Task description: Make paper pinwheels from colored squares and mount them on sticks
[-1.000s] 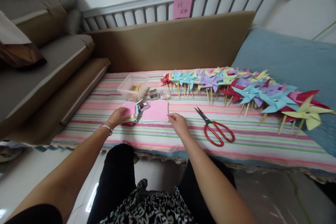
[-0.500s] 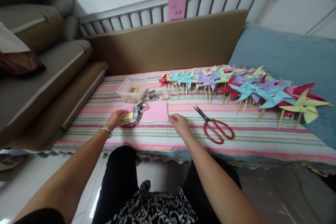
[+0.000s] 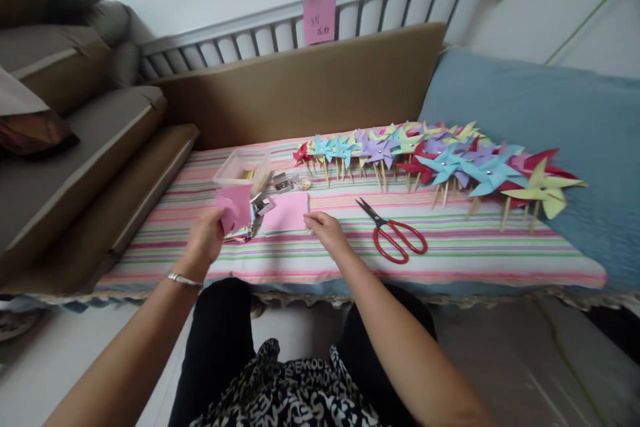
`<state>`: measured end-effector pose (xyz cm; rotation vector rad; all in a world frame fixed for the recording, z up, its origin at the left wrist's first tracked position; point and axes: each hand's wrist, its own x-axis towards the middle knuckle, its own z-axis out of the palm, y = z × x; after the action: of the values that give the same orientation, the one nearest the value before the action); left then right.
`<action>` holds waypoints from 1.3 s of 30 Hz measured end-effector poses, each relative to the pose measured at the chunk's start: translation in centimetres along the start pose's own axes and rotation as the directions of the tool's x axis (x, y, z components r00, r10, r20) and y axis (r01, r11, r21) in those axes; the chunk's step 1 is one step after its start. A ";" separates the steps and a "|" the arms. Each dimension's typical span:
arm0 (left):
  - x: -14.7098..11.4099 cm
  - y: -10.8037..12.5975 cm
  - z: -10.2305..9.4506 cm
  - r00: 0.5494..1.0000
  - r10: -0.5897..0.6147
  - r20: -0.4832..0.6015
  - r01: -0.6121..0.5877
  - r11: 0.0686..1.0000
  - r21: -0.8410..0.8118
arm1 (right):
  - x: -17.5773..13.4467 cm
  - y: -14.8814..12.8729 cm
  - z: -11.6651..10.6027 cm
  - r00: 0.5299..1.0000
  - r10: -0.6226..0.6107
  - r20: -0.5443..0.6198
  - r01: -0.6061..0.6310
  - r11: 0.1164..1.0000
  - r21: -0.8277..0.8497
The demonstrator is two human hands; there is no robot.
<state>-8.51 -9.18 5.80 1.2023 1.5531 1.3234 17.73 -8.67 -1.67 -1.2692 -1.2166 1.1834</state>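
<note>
My left hand [image 3: 207, 235] is closed on a pink piece of paper [image 3: 239, 203] with cuts in it, raised above a stack of coloured paper [image 3: 246, 236] that it largely hides. My right hand [image 3: 325, 225] has its fingers pinched at the right edge of a pile of pink paper sheets [image 3: 286, 211] lying flat on the striped cloth. Between the paper stacks is a small open box [image 3: 262, 204]. To the right of my right hand, red-handled scissors [image 3: 395, 237] lie with the blades slightly parted, pointing away from me.
Many paper pinwheels [image 3: 445, 163] on sticks stretch along the right side. A clear plastic tub [image 3: 230, 172] holding sticks stands at the back, near another small box [image 3: 281, 182] and a small bag [image 3: 301, 183]. Brown cushions [image 3: 95, 213] border the left; a board [image 3: 300, 93] stands behind.
My left hand has lifted a pink paper piece up off the stack of coloured paper. My right hand stays at the edge of the pink sheets. The whole view has shifted slightly.
</note>
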 end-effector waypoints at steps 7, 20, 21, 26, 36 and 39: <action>-6.7 -0.9 7.2 0.891 -0.338 0.303 0.442 0.795 -0.416 | -2.7 -0.9 0.8 0.945 0.098 0.312 -0.209 0.914 0.347; -8.6 -1.3 10.1 0.877 -0.255 0.407 0.429 0.798 -0.424 | -3.3 -0.1 -0.6 0.983 0.055 0.177 -0.079 0.989 0.128; -8.8 -1.4 10.4 0.887 -0.254 0.385 0.417 0.799 -0.434 | -3.4 -0.2 -0.5 0.983 0.052 0.175 -0.070 0.993 0.096; -8.2 -2.2 9.8 0.919 -0.302 0.254 0.388 0.806 -0.447 | -2.9 -0.7 -2.8 0.993 0.048 0.103 -0.032 0.987 -0.155; -6.5 -1.4 5.4 0.916 -0.375 0.142 0.391 0.751 -0.532 | -2.4 1.5 -13.6 0.918 0.053 -0.393 -0.347 0.588 -0.731; -6.2 -1.1 4.7 0.913 -0.362 0.186 0.402 0.733 -0.549 | -3.5 2.3 -13.5 0.935 0.019 -0.353 -0.319 0.479 -0.818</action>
<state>-2.57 -13.84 3.74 0.4965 1.1327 1.3156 31.21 -12.53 -3.29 -2.2898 -1.5334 0.3739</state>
